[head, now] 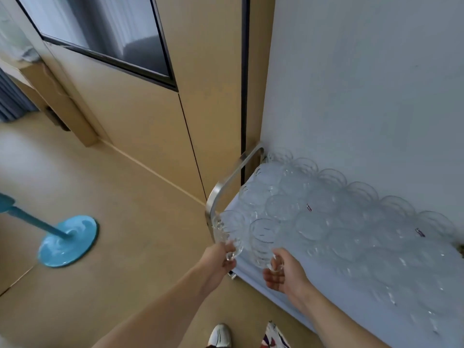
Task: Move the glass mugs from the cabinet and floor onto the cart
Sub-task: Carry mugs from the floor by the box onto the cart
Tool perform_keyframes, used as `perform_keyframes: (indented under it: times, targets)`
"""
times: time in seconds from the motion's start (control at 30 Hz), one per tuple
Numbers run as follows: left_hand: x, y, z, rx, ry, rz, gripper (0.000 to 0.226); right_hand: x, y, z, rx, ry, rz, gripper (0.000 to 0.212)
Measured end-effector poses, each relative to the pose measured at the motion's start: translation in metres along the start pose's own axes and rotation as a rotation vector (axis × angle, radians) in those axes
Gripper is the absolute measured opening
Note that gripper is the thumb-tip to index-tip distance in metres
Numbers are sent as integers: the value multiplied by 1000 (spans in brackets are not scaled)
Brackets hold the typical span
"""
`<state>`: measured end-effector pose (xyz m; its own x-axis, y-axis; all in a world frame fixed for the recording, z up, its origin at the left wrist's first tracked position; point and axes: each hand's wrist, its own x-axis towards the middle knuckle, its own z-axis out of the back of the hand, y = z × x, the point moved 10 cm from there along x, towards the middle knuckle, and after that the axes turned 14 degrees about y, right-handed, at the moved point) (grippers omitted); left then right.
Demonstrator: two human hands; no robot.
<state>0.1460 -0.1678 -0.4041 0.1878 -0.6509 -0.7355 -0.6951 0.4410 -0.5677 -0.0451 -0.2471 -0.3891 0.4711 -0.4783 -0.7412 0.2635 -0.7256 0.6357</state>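
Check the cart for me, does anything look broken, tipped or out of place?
Nothing stands out. The glass mugs stand upright in packed rows on the cart; the left hand and right hand each hold one by the handle.

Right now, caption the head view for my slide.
Each hand, left hand and right hand, sets a glass mug on the crowded cart.

Occlusions and crops, head view.
Cart (253, 268): right end runs off the frame's right and bottom edges; mugs on cart (351, 234) overlap into a transparent mass, count not readable. Left hand (221, 259) fingers hidden behind a mug handle (232, 254); right hand (283, 272) appears to hook another handle, contact blurred. Blue stand (66, 241): pole cut by left edge. White shoe (221, 335) cropped at the bottom edge.
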Motion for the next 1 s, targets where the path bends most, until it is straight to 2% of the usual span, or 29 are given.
perform_keyframes:
  times: [0.13,0.33,0.47,0.57,0.77,1.0]
  targets:
    - [23,-8,4,76,30,5,22,12,-1,-2,75,-37,58,34]
    - [37,-15,-3,259,102,32,20,25,-19,-6,346,-126,128,31]
    - [52,-13,-1,339,116,29,17,34,-25,-7,452,-125,158,29]
    - [60,-11,1,389,132,36,18,38,-25,-2,423,-127,187,32]
    - [66,-15,-1,487,137,49,17,44,-25,-1,377,-195,211,21]
    - [71,-16,-10,515,162,75,19,40,-22,2,178,-277,216,25]
